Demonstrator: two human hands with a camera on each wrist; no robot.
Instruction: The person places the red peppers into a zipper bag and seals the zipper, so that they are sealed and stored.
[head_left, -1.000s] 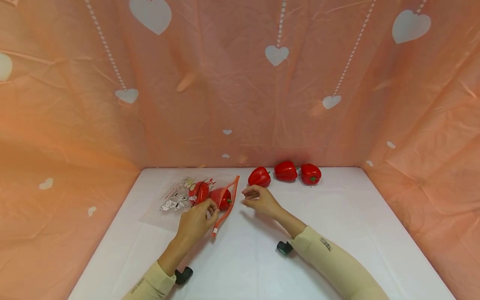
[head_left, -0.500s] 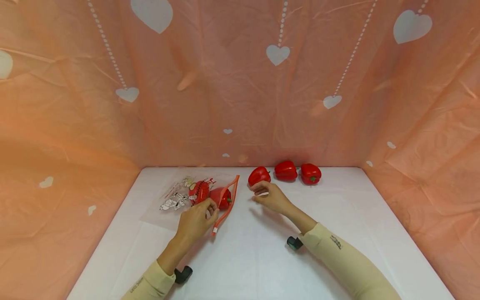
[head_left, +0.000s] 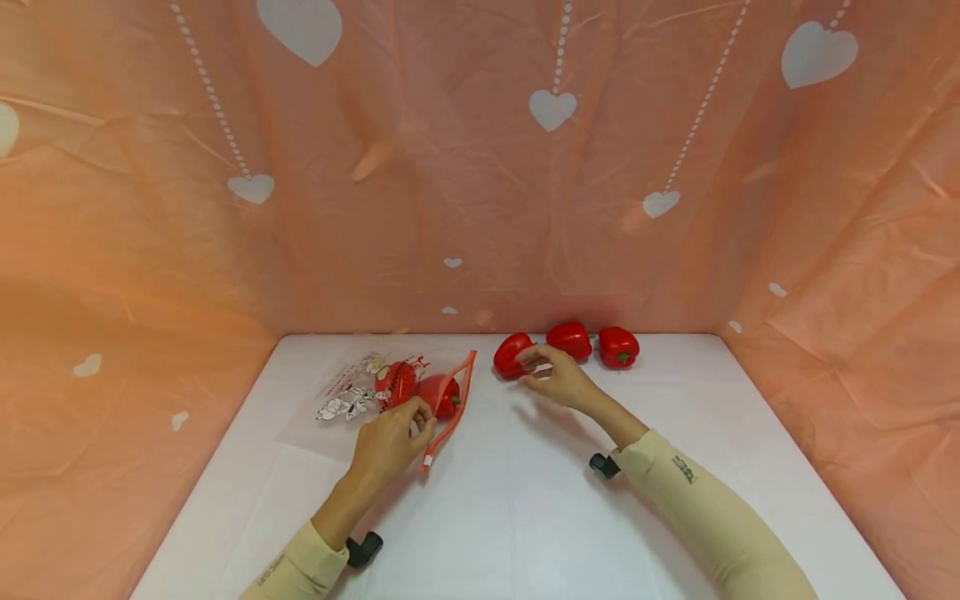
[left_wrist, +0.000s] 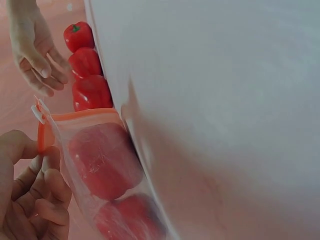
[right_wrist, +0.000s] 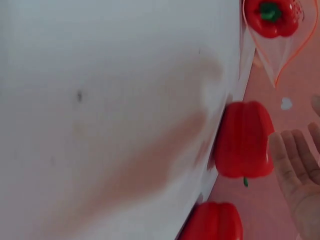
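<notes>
A peach-orange plastic drape printed with white hearts [head_left: 480, 167] hangs behind and to both sides of a white table [head_left: 525, 533]. Toward the table's far left lies a clear plastic zip bag with an orange seal strip and cartoon print [head_left: 360, 396], lying flat with its mouth gaping open toward the middle of the table. Inside it sit two red bell peppers [head_left: 438, 393], side by side, the one nearer the mouth showing its green stem.

Along the far edge, right of the bag, three loose red bell peppers stand in a row, close to one another. The leftmost loose red pepper [head_left: 512, 355] is the one nearest the bag; the middle red pepper [head_left: 570, 339] and the rightmost red pepper [head_left: 618, 347] sit just beside it.

The person's right hand [head_left: 558, 379], in a cream sleeve, is at the leftmost loose pepper with fingers relaxed and spread, fingertips about at its side; in the right wrist view the palm is open just beside the pepper and not closed round it. The left hand [head_left: 390, 442] pinches the near edge of the bag's orange seal strip between thumb and curled fingers, holding the mouth open, as the left wrist view shows plainly.
</notes>
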